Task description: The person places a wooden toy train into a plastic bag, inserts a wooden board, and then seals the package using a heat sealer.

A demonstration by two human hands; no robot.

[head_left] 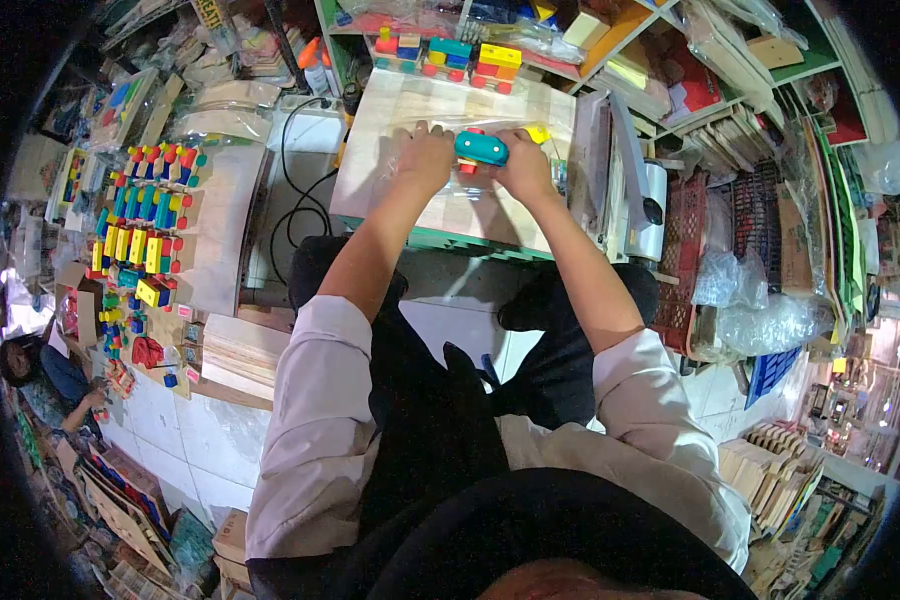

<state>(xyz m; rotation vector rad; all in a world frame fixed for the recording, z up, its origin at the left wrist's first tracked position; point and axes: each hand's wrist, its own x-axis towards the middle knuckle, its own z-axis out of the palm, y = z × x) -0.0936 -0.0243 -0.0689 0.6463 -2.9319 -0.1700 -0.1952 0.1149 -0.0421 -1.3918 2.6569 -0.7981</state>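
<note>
A small wooden toy wagon (pixel 481 147), teal with red wheels, sits on the pale wooden tabletop between my hands. My right hand (pixel 523 165) is closed around its right end, the thumb near the lower corner. To its left, my left hand (pixel 426 158) rests low over the tabletop, fingers apart and reaching forward; it appears to touch a clear plastic sheet (pixel 388 172). How far the plastic runs under the wagon I cannot make out. A small yellow piece (pixel 537 133) lies just beyond my right hand.
A coloured toy train (pixel 450 55) stands along the table's back edge. Many toy wagons line a board (pixel 210 235) at the left. A black cable (pixel 288 190) hangs beside the table. Shelves and a red crate (pixel 682 250) are at the right. Another person (pixel 45 375) sits far left.
</note>
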